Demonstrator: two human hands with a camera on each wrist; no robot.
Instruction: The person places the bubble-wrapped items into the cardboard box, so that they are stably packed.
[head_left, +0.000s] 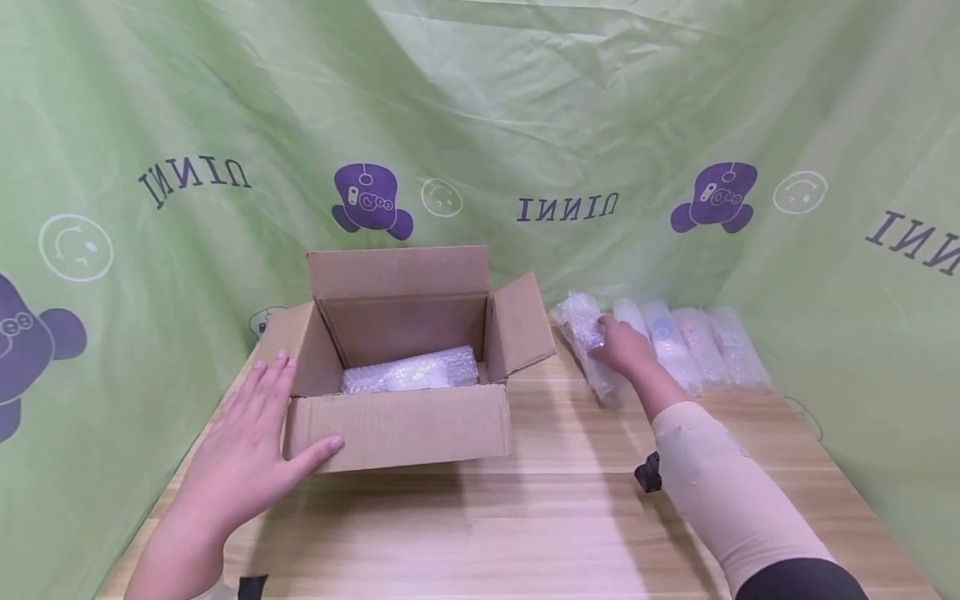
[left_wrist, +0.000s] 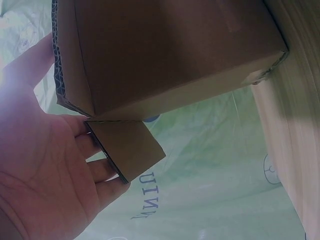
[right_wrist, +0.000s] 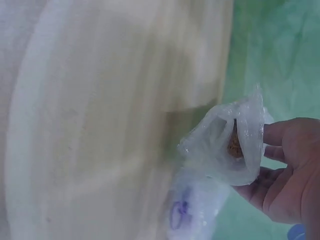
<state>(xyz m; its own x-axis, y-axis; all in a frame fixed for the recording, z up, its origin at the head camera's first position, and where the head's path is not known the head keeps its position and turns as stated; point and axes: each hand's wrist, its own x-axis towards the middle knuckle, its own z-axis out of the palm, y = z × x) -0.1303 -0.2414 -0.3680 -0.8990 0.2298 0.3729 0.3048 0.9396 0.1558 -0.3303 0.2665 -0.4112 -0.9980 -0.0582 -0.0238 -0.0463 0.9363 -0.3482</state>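
Observation:
A cardboard box (head_left: 397,427) stands with its flaps spread out, and a bubble-wrapped package (head_left: 412,372) lies inside it. My left hand (head_left: 243,454) rests at its front left corner, fingers straight along the left flap (left_wrist: 127,147), thumb over the front flap. To the right of the box, my right hand (head_left: 628,346) grips another bubble-wrapped package (head_left: 579,321) with thumb and fingers. In the right wrist view this package's near end gapes, and something brown (right_wrist: 235,142) shows inside. The rest of its content is hidden by the wrap.
Several more wrapped packages (head_left: 712,350) lie side by side at the back right of the wooden table (head_left: 525,525). A green printed curtain (head_left: 585,100) hangs behind and on both sides. A small black object (head_left: 648,472) shows beside the right sleeve.

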